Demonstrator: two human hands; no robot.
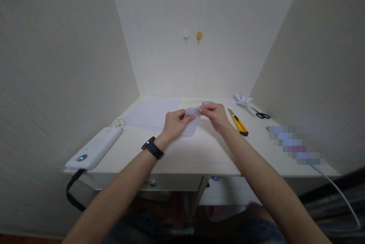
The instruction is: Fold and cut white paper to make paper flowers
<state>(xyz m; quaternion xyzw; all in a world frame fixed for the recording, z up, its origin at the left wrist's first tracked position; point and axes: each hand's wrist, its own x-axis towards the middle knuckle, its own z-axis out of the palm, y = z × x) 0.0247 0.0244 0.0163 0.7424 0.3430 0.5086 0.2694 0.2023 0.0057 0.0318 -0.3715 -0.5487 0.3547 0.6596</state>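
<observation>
A small piece of white paper (191,126) is held above the middle of the desk, between both hands. My left hand (175,124), below a black wristwatch, grips its left side with the thumb lying across the front. At the paper's upper right corner, the thumb and index finger of my right hand (214,114) pinch the edge. Larger white sheets (154,112) lie flat on the desk behind my left hand. A yellow utility knife (238,123) rests to the right of my right hand. Partly hidden behind that hand is a roll of tape (207,103).
Black-handled scissors (261,115) and a folded paper pinwheel (241,100) lie at the back right. A blurred-out device (295,145) with a white cable is nearer on the right. On the left are a white power bank (95,148) and a coiled white cord (118,122). Walls enclose the desk (196,158).
</observation>
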